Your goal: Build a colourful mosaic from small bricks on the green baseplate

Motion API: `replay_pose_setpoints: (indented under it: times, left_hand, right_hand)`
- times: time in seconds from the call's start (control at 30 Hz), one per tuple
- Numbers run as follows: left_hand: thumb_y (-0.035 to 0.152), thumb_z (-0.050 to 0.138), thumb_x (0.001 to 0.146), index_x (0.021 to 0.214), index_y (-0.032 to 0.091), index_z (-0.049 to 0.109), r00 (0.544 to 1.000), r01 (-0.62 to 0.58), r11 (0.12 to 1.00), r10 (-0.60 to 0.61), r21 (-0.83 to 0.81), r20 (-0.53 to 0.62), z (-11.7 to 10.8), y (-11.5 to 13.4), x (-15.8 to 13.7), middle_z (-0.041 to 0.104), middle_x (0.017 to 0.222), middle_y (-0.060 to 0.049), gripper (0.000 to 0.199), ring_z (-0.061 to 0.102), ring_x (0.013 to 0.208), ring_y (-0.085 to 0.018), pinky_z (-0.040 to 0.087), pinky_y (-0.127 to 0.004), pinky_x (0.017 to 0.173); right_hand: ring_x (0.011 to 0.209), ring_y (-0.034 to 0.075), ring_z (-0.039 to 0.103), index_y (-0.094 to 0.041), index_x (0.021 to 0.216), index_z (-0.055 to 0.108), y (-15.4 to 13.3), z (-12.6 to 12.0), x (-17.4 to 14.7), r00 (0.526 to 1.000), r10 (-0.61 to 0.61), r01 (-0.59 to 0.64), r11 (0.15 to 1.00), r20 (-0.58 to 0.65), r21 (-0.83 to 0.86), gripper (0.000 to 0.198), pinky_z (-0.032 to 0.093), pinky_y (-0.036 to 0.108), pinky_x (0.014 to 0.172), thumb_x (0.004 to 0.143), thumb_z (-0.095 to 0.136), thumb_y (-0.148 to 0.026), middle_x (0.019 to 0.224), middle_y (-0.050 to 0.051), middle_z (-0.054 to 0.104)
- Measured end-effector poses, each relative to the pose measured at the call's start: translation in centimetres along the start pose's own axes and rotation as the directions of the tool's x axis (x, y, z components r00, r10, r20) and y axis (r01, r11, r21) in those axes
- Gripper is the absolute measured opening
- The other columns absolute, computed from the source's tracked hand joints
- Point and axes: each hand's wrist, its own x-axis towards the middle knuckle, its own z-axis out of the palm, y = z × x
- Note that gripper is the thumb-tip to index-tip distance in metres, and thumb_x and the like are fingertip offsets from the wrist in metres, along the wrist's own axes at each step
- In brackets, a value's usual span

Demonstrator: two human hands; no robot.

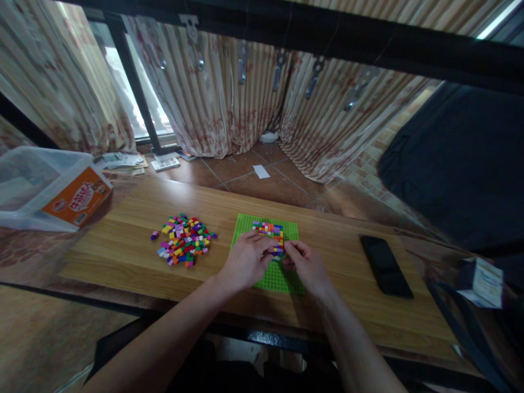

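Note:
A green studded baseplate [278, 281] lies on the wooden table, with a block of small multicoloured building bricks [268, 226] built on its upper middle part. My left hand [248, 259] rests over the left and lower side of these bricks, thumb and fingers bent together. At the bricks' right edge, my right hand [307, 265] has its thumb and fingertips closed in a pinch. Whatever sits between the fingertips of either hand is too small and covered to make out. To the left lies a loose pile of coloured bricks [184, 240], with a purple brick [154, 235] slightly apart.
A black phone [386, 266] lies on the right part of the wooden table [327, 234]. Left of the table stands a clear plastic bin [36, 188] with an orange label. Papers [120, 160] and a white sheet [261, 171] lie beyond the table, before striped curtains [213, 93].

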Motion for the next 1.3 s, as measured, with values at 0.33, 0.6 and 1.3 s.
replay_pose_setpoints:
  times: [0.33,0.6,1.3]
  left_hand:
    - [0.010,0.058,0.083,0.100,0.019,0.068,0.986,0.087,0.958,-0.122,-0.273,-0.111,-0.5,0.4,0.1,0.070,0.090,-0.004,0.022,0.064,0.089,-0.018,0.051,-0.034,0.086]
    - [0.017,0.071,0.074,0.094,0.013,0.071,0.933,0.200,0.479,-0.360,-0.855,0.017,-0.9,0.6,0.6,0.072,0.086,-0.004,0.020,0.066,0.078,-0.014,0.053,-0.027,0.076]
    - [0.023,0.052,0.086,0.076,0.014,0.070,0.944,0.328,0.823,-0.306,-0.464,0.124,-2.4,-1.7,0.1,0.060,0.066,0.002,0.023,0.051,0.063,-0.011,0.037,-0.020,0.058]
  right_hand:
    - [0.071,0.017,0.061,-0.021,0.084,0.072,-0.7,-0.3,-0.3,0.964,-0.258,0.252,0.964,-0.064,-0.079,0.028,0.049,0.032,0.068,0.075,0.070,-0.047,0.078,0.003,0.069]
    - [0.092,0.018,0.063,-0.029,0.088,0.077,-1.8,0.6,-2.0,0.841,-0.541,0.541,0.837,0.032,-0.078,0.009,0.050,0.032,0.079,0.080,0.073,-0.030,0.096,0.003,0.066]
    - [0.105,0.025,0.058,-0.030,0.082,0.076,-0.5,-0.4,-1.1,0.821,-0.543,0.559,0.700,0.177,-0.445,0.013,0.045,0.044,0.095,0.085,0.067,-0.038,0.108,0.005,0.062]
